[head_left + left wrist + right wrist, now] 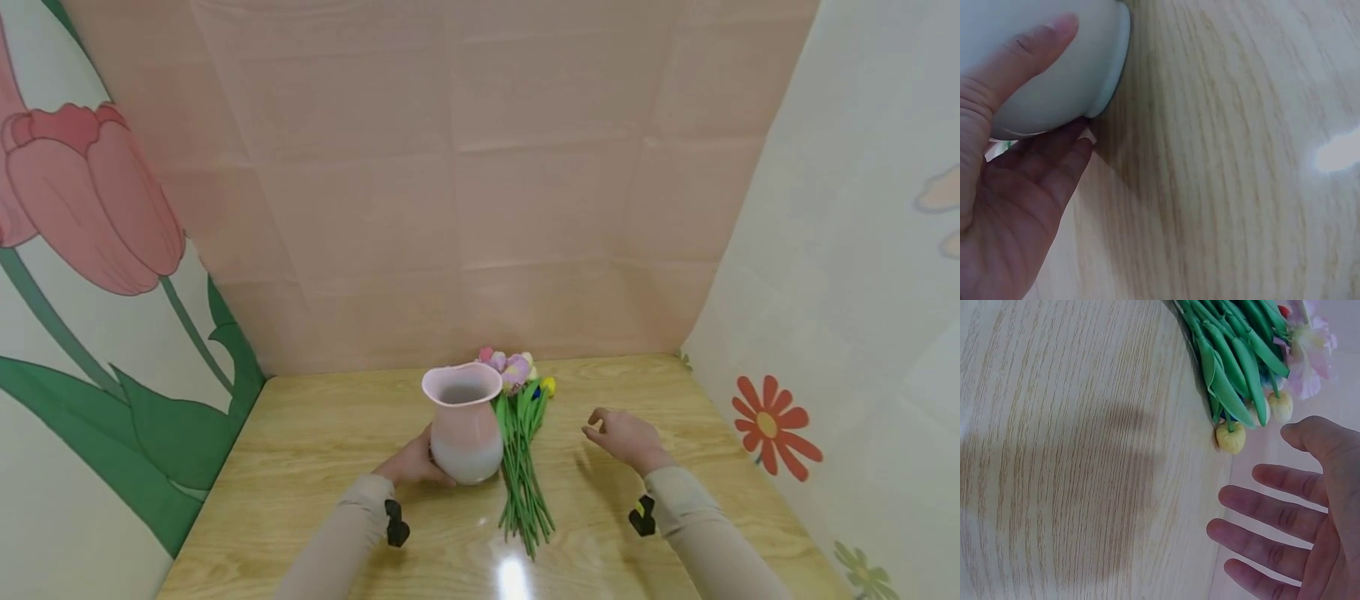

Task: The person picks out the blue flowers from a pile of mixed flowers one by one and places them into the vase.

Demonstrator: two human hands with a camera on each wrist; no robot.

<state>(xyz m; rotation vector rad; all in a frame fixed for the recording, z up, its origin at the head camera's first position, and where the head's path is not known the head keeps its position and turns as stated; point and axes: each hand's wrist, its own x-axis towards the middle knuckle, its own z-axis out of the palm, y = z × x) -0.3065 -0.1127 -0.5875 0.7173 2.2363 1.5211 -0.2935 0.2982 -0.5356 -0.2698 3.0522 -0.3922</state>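
A vase (pixel 467 433), pink above and white below with a wavy rim, is in the middle of the head view. My left hand (pixel 422 460) holds it by its lower left side. In the left wrist view the thumb lies along the white vase wall (pixel 1054 87), with other fingers close to its base. Whether the base touches the table cannot be told. My right hand (pixel 626 437) is off to the right, holding nothing, its fingers spread and loosely bent in the right wrist view. Between vase and right hand lies a bunch of artificial flowers (pixel 522 450) with green stems.
The wood-grain table (pixel 322 442) carries the vase and flowers. Behind it rises a pink creased backdrop (pixel 465 183). Flower-printed panels stand at the left (pixel 97 192) and the right (pixel 847 275). A yellow bloom (pixel 1230 437) sits at the bunch's edge.
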